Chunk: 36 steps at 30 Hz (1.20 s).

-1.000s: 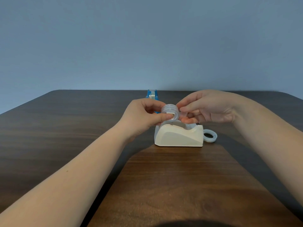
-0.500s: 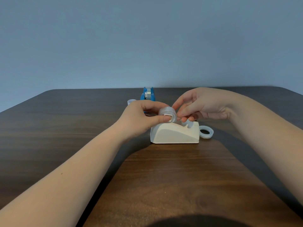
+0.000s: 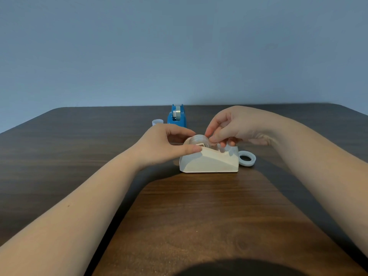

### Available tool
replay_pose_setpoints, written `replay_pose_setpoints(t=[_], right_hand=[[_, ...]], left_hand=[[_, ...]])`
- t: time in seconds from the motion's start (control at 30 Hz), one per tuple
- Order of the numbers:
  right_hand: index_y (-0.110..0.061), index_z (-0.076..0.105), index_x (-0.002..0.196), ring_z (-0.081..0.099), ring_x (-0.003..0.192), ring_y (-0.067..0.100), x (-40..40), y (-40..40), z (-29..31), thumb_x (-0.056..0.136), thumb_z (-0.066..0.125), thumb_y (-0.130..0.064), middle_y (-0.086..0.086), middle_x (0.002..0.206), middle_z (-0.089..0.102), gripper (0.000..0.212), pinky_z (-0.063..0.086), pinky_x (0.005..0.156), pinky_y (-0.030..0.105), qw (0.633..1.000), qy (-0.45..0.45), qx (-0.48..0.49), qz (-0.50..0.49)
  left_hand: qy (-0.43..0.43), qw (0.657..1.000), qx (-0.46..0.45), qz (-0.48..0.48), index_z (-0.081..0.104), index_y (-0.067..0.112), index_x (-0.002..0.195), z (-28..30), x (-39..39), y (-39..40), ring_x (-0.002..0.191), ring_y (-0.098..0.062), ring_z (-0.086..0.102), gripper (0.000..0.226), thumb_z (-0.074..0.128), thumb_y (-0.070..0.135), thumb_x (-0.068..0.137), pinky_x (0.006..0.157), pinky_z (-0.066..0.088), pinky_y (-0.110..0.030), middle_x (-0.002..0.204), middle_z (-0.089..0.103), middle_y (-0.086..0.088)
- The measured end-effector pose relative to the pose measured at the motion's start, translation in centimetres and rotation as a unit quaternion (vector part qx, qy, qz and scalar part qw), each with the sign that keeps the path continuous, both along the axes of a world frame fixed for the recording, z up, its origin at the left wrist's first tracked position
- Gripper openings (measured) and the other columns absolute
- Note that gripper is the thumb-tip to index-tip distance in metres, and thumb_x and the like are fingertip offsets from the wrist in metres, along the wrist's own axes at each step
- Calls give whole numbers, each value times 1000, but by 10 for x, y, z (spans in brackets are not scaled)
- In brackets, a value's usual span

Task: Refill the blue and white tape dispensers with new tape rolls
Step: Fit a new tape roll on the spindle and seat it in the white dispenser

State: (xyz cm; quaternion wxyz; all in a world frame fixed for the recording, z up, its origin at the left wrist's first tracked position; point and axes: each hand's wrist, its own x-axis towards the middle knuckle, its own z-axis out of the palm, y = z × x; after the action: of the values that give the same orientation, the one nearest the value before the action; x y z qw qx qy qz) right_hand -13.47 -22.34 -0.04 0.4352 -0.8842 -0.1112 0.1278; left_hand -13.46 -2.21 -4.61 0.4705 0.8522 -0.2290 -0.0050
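Note:
A white tape dispenser (image 3: 209, 163) stands on the dark wooden table (image 3: 179, 216) in the middle of the head view. A clear tape roll (image 3: 198, 140) sits low in the dispenser's top slot. My left hand (image 3: 165, 145) pinches the roll from the left, thumb against the dispenser's edge. My right hand (image 3: 235, 126) holds the roll's right side with its fingertips. Behind them a blue tape dispenser (image 3: 176, 116) stands with a roll in it.
A pale empty tape ring (image 3: 247, 158) lies flat just right of the white dispenser. A small white core (image 3: 157, 122) stands left of the blue dispenser. The table's far edge meets a plain blue-grey wall.
Both hands have lowered the clear roll from above the white dispenser down into its slot. The view has tilted, so the blue dispenser and small core show more fully.

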Motion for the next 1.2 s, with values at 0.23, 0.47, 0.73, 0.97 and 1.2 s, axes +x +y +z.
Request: replay_pose_setpoints(t=[0.23, 0.47, 0.73, 0.97, 1.2], right_hand=[[-6, 65, 86, 50, 50, 10, -4, -2, 2, 79, 66, 6, 3, 61, 60, 14, 42, 41, 17, 1000, 3, 8, -23], [-11, 62, 85, 48, 49, 11, -10, -19, 5, 77, 65, 6, 0, 51, 61, 19, 39, 43, 19, 998, 3, -15, -53], [-10, 59, 83, 45, 50, 12, -19, -49, 12, 78, 62, 7, 5, 58, 63, 18, 36, 39, 17, 996, -13, -7, -92], [-12, 62, 85, 45, 53, 12, -18, -61, -5, 77, 67, 2, 4, 65, 63, 17, 36, 44, 19, 994, 4, -34, -99], [-17, 64, 86, 45, 57, 11, -15, -51, -20, 73, 73, -9, -2, 65, 68, 18, 32, 49, 21, 992, -26, -55, -111]], left_hand=[[-21, 999, 44, -11, 70, 27, 106, 1, -2, 0, 92, 10, 64, 39, 80, 34, 69, 80, 49, -5, 94, 68, 25], [-12, 999, 31, -12, 69, 30, 100, 0, -2, 1, 90, 7, 67, 34, 81, 33, 68, 80, 52, -10, 96, 71, 22], [-12, 999, 30, -20, 64, 40, 90, 2, -3, 0, 86, 13, 64, 27, 80, 30, 70, 74, 49, -3, 90, 68, 26], [-11, 999, 26, -18, 66, 39, 90, 0, -3, 1, 87, 13, 65, 27, 81, 31, 70, 74, 49, -3, 91, 69, 24], [-34, 998, 48, 0, 69, 28, 96, 1, 0, -2, 83, 11, 65, 30, 81, 34, 68, 70, 49, -3, 90, 70, 21]])
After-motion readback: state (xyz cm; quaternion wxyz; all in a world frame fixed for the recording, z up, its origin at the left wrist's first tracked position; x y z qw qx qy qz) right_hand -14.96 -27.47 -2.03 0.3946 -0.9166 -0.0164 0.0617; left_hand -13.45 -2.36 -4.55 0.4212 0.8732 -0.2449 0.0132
